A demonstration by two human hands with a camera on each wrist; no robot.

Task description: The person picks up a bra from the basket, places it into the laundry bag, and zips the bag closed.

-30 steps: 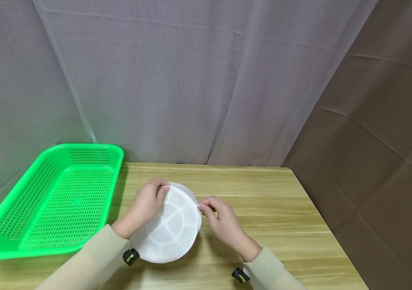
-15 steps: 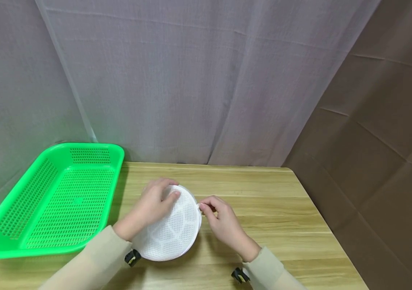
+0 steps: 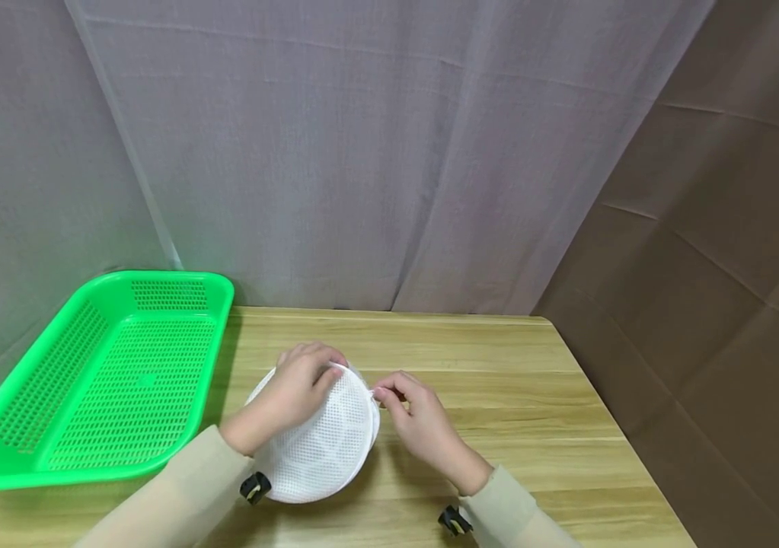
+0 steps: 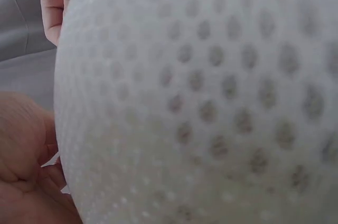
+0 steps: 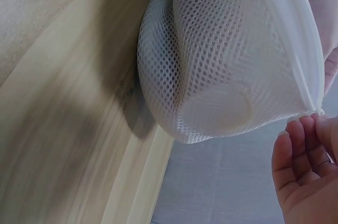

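Observation:
A round white mesh laundry bag (image 3: 324, 457) is held up between both hands near the front middle of the table. My left hand (image 3: 300, 392) grips its far upper rim, fingers over the edge and thumb on the near face. At the right end of the rim, my right hand (image 3: 416, 418) pinches a small bit, with thumb and index finger together. Seen from the right wrist, the zipper band (image 5: 288, 39) runs along the edge down to those fingertips (image 5: 285, 142). White mesh (image 4: 211, 102) fills most of the left wrist view.
To the left stands a green plastic basket (image 3: 214, 365) with perforated walls and floor. The wooden table (image 3: 499, 380) meets a grey curtain (image 3: 334, 167) at the back and a brown one (image 3: 725, 251) at the right.
My left hand has shifted right along the rim, and its thumb has come onto the bag's face. The bag has turned slightly. My right hand keeps its pinch almost in place.

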